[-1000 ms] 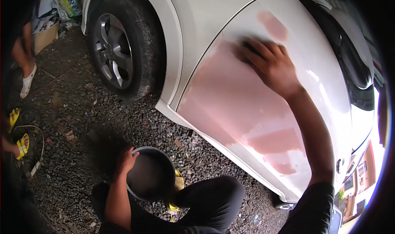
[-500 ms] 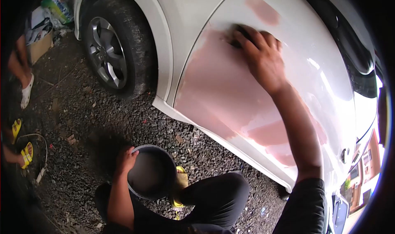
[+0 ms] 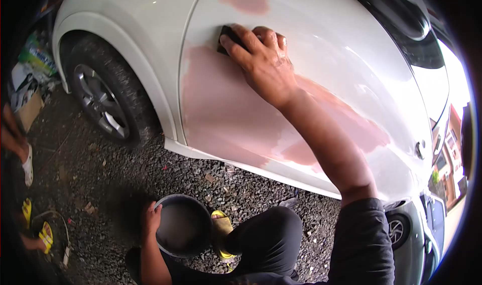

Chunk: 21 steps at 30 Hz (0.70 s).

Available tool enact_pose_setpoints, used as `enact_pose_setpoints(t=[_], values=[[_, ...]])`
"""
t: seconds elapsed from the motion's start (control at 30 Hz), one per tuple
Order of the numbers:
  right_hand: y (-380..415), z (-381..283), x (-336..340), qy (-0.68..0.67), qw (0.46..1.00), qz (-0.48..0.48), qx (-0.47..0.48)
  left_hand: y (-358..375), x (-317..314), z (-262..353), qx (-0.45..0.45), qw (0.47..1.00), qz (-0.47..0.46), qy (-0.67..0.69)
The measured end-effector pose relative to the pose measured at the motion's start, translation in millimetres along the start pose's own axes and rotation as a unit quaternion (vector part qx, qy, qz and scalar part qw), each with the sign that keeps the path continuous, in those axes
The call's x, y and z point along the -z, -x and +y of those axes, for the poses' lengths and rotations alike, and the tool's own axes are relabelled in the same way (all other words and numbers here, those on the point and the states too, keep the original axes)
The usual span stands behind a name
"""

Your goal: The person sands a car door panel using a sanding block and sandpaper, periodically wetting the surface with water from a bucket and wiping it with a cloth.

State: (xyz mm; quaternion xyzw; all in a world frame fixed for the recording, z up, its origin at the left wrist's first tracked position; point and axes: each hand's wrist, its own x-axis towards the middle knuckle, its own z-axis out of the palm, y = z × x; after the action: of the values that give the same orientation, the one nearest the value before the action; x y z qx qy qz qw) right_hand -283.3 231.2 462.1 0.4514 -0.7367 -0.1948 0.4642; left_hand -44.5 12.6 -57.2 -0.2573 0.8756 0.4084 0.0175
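Observation:
My right hand (image 3: 268, 66) is closed over a small black sanding block (image 3: 228, 40), pressed against the white car door (image 3: 326, 49). The block sits at the upper edge of a large, wet-looking dull pink patch (image 3: 226, 102) on the door. A smaller pink patch (image 3: 244, 0) lies above it. Low down, my left hand (image 3: 152, 218) grips the rim of a dark round basin (image 3: 205, 212), its thumb over the edge. Greyish, murky liquid stands in the basin. The palm side of my right hand is hidden.
The front wheel (image 3: 103, 102) is left of the door, above gravel ground (image 3: 201, 184). My bent knee (image 3: 278, 230) and yellow sandal (image 3: 223, 235) are beside the basin. Another person's feet in yellow sandals (image 3: 46, 237) and a white shoe (image 3: 28, 167) show at far left.
My view has shifted, so the car appears further left and the basin slightly lower. My right hand and the block have moved up a little over the door. The left hand still holds the rim.

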Motion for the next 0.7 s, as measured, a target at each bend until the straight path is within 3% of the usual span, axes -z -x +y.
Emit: enact_pose_setpoints(t=[0.1,0.2,0.3,0.43,0.5,0.6,0.63,0.7], values=[[77,46,45,0.019,0.996,-0.09,-0.02,4,11,11,0.012,0.999,-0.025,-0.03],[182,114,77,0.034,0.997,-0.065,-0.019,-2,4,0,-0.005,0.999,-0.02,-0.026],[169,107,82,0.042,0.996,-0.081,-0.023,-3,6,3,-0.028,0.998,-0.019,-0.053],[44,34,29,-0.004,0.995,-0.092,0.027,-5,-4,-9,-0.003,1.0,-0.007,0.019],[0,4,1,0.017,0.998,-0.028,0.045,-1,-5,-9,-0.006,0.999,-0.003,0.038],[41,31,34,-0.054,0.994,-0.08,0.049,11,12,8,0.019,0.999,-0.019,-0.021],[76,53,52,-0.032,0.989,-0.138,0.033,13,17,14,0.032,0.998,-0.026,-0.036],[151,103,74,-0.006,0.994,-0.099,0.051,8,10,2,0.012,0.999,-0.023,-0.019]])
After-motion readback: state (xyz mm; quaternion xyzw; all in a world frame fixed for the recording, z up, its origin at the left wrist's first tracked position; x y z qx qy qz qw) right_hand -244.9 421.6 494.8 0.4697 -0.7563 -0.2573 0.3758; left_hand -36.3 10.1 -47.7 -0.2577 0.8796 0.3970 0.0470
